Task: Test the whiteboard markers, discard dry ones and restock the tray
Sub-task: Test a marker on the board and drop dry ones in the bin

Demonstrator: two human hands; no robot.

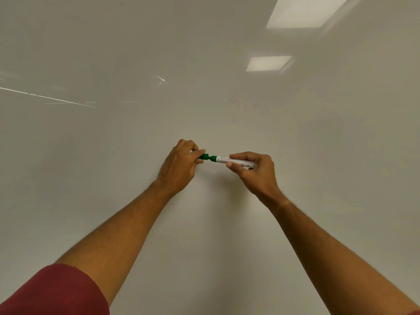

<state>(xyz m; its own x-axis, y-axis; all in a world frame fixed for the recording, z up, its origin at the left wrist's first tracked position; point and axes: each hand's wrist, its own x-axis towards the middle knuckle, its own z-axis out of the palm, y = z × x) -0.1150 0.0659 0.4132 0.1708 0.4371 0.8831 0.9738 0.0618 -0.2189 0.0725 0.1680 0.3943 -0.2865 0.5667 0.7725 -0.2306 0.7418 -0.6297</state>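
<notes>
Whiteboard [204, 53] ahead; our left hand [181, 164] pinches green cap [203, 156], right hand [256, 171] grips marker [236, 162], fingers curled.

A glossy white whiteboard [136, 144] fills the view. Ceiling light reflections [269, 63] sit toward one o'clock; faint reddish smudges [254, 106] lie just above centre.

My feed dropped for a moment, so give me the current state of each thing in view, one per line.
Marker: level in front of the board, held at both ends.
Cap: green, at the marker's left end; seated or just off, cannot tell.
Left hand: pinches the cap.
Right hand: grips the white barrel.
Whiteboard: glossy, faint reddish smudges, no fresh ink.
</notes>
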